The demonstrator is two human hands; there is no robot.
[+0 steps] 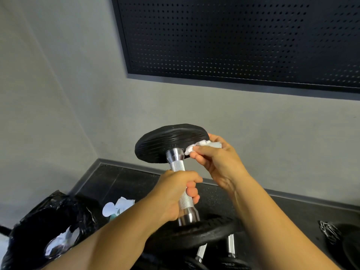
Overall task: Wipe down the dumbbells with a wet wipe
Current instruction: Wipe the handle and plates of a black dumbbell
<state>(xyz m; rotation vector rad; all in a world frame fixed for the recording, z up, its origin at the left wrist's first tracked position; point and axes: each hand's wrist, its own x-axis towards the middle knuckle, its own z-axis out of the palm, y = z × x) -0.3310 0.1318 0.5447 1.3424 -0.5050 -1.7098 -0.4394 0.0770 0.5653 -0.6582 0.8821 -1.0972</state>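
Standing close by, I'd judge the job about midway. The black bin bag (39, 217) at 8 o'clock holds crumpled wipes (60, 242), and more dumbbells (230, 247) lie on the dark floor (120, 182) at 6 o'clock; whether they've been wiped I cannot tell. At centre the dumbbell (171, 141) stands upright. The left hand (175, 193) is wrapped round its handle (177, 166). The right hand (216, 164), at 3 o'clock, pinches the wet wipe (202, 146) against the top plate's underside.
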